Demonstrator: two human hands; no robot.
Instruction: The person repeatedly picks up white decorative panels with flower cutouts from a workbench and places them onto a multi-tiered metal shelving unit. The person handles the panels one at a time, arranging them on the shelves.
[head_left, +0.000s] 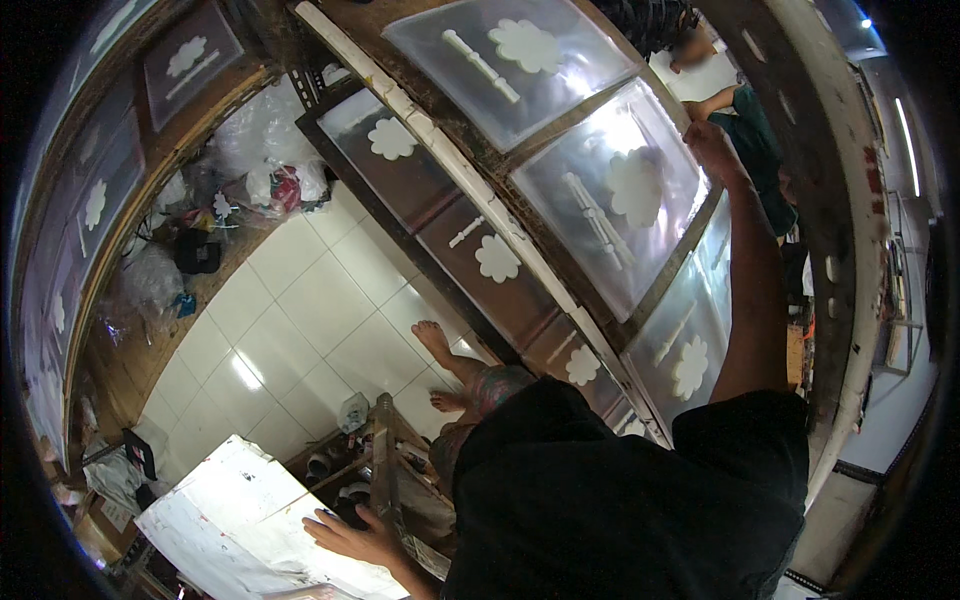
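Observation:
My right hand [712, 152] is raised at the far right, its fingers closed on the edge of a clear plastic sheet [560, 165]. That sheet bears a white flower shape and a white bar, and the bar looks doubled. Similar clear sheets lie on either side of it along the long wooden table: one farther off [420, 35] and another nearer [715, 330], partly behind my right arm. At the lower left, my left hand [352, 537] has its fingers spread over a white paint-specked board [230, 500], holding nothing.
A lower shelf holds more sheets with white flowers [497, 258]. Across the tiled floor [290, 300] stands another rack [120, 170] of printed sheets, with plastic bags [265, 135] heaped beneath. A wooden stand [385, 450] is beside my legs. Another person [765, 150] is beyond the table.

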